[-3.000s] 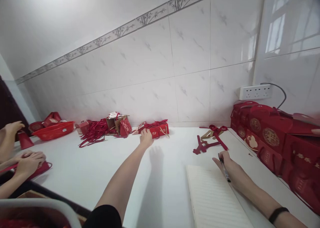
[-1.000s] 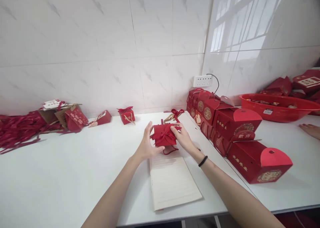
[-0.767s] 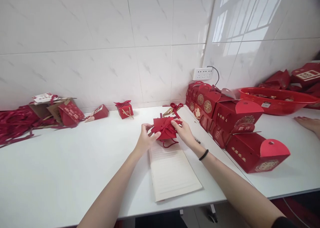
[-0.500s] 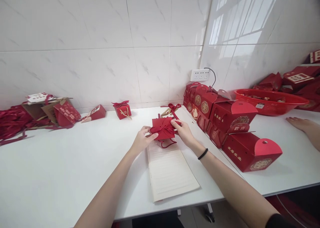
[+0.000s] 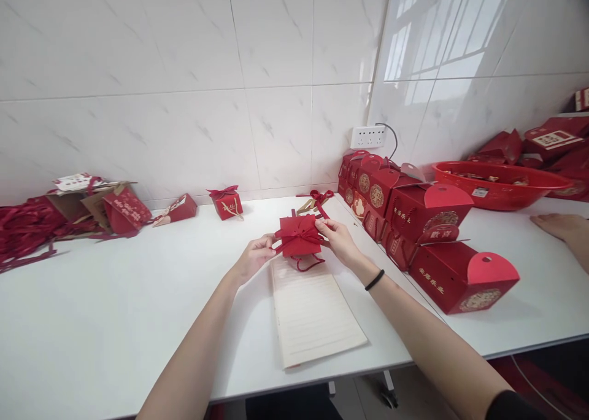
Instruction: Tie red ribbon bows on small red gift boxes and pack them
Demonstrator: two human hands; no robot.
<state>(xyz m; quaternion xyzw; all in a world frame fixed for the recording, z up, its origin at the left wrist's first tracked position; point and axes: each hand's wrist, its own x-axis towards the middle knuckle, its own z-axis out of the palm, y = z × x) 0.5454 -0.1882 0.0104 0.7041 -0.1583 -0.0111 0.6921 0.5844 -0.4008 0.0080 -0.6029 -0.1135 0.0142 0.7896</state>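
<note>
A small red gift box (image 5: 301, 248) stands at the top end of a lined notebook (image 5: 322, 322), seen from above. Across its top lies a red ribbon bow (image 5: 300, 233), and a red cord handle hangs at its near side. My left hand (image 5: 257, 254) pinches the ribbon's left side between thumb and fingers. On the other side, my right hand (image 5: 337, 239) has its fingers closed on the bow's right part, against the box edge. A black band circles my right wrist.
Finished-looking red gift boxes (image 5: 460, 279) line the right side. Behind them sit a red basin (image 5: 515, 193) and another person's hand (image 5: 559, 225). A small bowed box (image 5: 227, 205), a red ribbon pile (image 5: 27, 229) and a power socket (image 5: 368, 137) are along the wall.
My left hand has moved outward to the left, pulling the ribbon with it, and its fingers have closed together. The bow looks more spread. My right hand stays nearly in place.
</note>
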